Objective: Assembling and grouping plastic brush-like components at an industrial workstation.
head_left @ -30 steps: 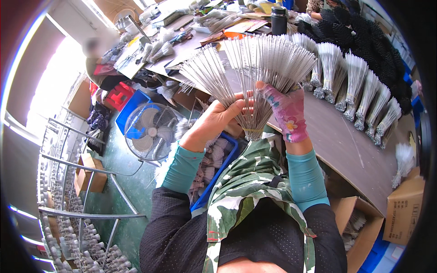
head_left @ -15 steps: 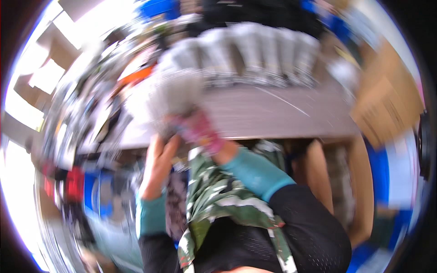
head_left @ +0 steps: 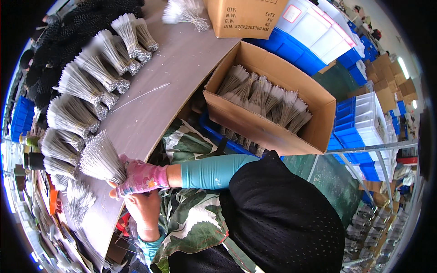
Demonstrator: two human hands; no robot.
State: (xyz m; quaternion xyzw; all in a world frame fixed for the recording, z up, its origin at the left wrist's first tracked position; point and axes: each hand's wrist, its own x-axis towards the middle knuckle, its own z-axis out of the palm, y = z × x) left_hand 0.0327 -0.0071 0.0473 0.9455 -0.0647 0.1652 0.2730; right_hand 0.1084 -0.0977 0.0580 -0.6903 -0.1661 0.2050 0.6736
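Observation:
A fanned bundle of thin silvery-white wire stems [head_left: 102, 157] stands out above my hands at the near table edge. My right hand [head_left: 143, 176], in a pink floral glove, is closed round its gathered lower end. Just below, my bare left hand [head_left: 142, 207] presses against the glove at the bundle's base, its fingers curled and partly hidden. Several similar bundles [head_left: 79, 82] lie in a row along the far side of the grey-brown table [head_left: 141, 98]. Beside my hands lies a looser heap of stems [head_left: 79, 198].
An open cardboard box [head_left: 268, 129] full of such bundles stands right of the table, over a blue crate. Another carton [head_left: 246, 20] and a loose bundle [head_left: 186, 13] are at the table's far end. Black textured material [head_left: 77, 34] lies behind the row. One stray stem [head_left: 141, 95] crosses the tabletop.
My view has swung to the right, bringing the open box of bundles into sight. Both hands are still together at the bundle, and the picture is sharper.

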